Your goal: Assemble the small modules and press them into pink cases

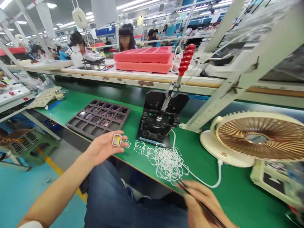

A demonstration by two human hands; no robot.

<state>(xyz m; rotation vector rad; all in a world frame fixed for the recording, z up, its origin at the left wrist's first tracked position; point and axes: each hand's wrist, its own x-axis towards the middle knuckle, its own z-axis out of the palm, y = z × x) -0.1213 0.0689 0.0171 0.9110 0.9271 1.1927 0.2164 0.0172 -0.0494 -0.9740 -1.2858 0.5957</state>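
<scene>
1. The left hand [103, 147] is turned palm up, its fingers loosely spread and grasping a small square device [117, 140] with a pale rim and a yellowish middle; that piece sits against the fingers, face up.
2. A thin white ring [127, 144] shows right at those fingertips; I can't make out whether it goes around one or lies behind.
3. The right hand [205, 202], blurred, has its fingers closed around dark tweezers [183, 186], whose tips point away from the fingers, at the near edge of a heap of white rings [168, 161]. Whether the tips pinch a ring, I can't tell.
4. That tangled heap lies between the two sets of fingers, on the green tabletop [237, 194], with a few loops straggling toward the left fingers.
5. Just beyond the left fingers is a dark compartmented tray [85, 127], its far rows filled with glossy dark pieces.
6. Farther out, between both hands' fingers, stands a black press [156, 126], its red handle [186, 60] pointing up.
7. To the right of the right fingers, and farther off, I see a cream fan [257, 137] tilted back.
</scene>
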